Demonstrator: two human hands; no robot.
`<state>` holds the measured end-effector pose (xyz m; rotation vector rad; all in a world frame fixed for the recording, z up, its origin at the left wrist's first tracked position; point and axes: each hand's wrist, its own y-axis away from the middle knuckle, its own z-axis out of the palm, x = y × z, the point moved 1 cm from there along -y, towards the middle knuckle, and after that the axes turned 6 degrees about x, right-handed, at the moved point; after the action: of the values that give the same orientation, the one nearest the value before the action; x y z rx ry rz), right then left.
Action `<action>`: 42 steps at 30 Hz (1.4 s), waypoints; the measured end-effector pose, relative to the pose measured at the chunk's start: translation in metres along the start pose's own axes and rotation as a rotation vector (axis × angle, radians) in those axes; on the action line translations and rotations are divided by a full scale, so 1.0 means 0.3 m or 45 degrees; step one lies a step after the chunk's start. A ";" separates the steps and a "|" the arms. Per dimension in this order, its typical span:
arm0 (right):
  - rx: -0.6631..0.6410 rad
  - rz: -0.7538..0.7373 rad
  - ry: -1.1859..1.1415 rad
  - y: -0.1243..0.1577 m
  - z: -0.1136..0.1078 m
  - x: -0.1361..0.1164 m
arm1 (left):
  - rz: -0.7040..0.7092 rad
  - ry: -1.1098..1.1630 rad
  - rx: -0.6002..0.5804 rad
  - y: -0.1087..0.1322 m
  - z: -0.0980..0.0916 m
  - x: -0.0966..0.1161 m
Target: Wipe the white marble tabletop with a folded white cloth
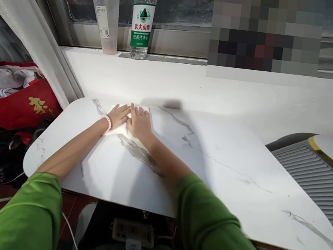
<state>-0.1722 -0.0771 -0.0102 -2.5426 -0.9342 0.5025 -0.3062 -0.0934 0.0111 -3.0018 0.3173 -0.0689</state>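
My left hand (119,115), with a pink beaded bracelet (108,124) at the wrist, lies palm down near the back edge of a white marble-patterned table (226,180). Its fingers are stretched out flat. Right beside it, my right hand (139,123) also rests palm down with its fingers extended, and the two hands touch or nearly touch. A bright white patch (119,130) shows between and below them; whether it is a thin white sheet or only light on the tabletop, I cannot tell. Whatever lies beneath the palms is hidden.
On the window ledge stand a plastic cup (110,26) and a green-labelled water bottle (142,26). A red bag (21,104) with white cloth is at the left. A power strip (133,232) with a plugged-in charger sits below the front edge. Grey ribbed furniture (316,178) stands at right.
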 end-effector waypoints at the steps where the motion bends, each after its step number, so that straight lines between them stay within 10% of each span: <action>1: 0.010 0.069 0.009 -0.030 0.018 -0.003 | -0.012 -0.006 -0.014 -0.028 0.002 -0.029; 9: -0.041 0.067 -0.053 -0.037 0.044 -0.076 | -0.084 -0.003 0.062 0.058 0.016 -0.090; 21: -0.445 -0.392 -0.218 0.178 -0.107 -0.624 | -0.171 0.049 0.153 0.801 -0.091 -0.193; 25: -0.499 -0.392 -0.358 0.200 -0.099 -0.720 | -0.259 0.072 0.153 0.928 -0.105 -0.236; 29: -0.367 -0.355 -0.411 0.115 -0.021 -0.711 | -0.336 0.088 0.163 0.861 -0.100 -0.339; 34: -0.232 -0.293 -0.311 -0.081 0.099 -0.578 | -0.305 0.125 0.148 0.549 -0.092 -0.437; 42: -0.154 -0.111 -0.168 -0.213 0.143 -0.202 | -0.269 0.042 0.109 0.086 -0.008 -0.300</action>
<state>-0.2690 -0.0629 -0.0056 -2.5874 -1.1500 0.6111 -0.3995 -0.0996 0.0073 -2.9398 -0.0016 -0.1474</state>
